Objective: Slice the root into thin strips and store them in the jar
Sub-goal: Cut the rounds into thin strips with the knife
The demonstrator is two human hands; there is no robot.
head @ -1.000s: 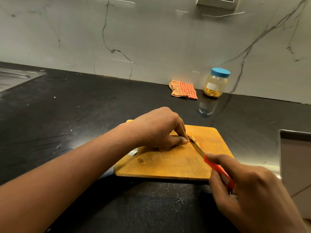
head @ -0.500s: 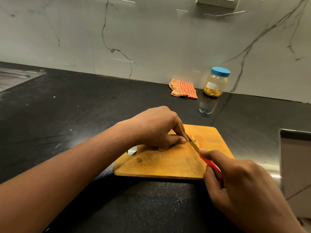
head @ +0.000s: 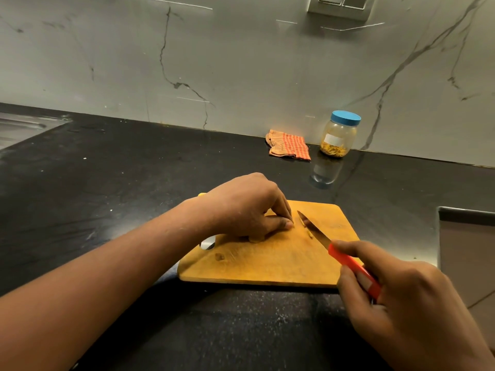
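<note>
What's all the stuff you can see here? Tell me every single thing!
board: one, yellow-brown wood, middle of counter
knife: one, red handle, silver blade, over the board
root: one, yellowish, under left hand, mostly hidden
strips: a few, yellow, on board beside the blade
jar: one, clear with blue lid, yellow bits inside, at the back
cloth: one, orange checked, left of jar
counter: one, black
sink: one, steel, far left
socket: one, grey, up top
left hand: holds root on board
right hand: grips knife handle
</note>
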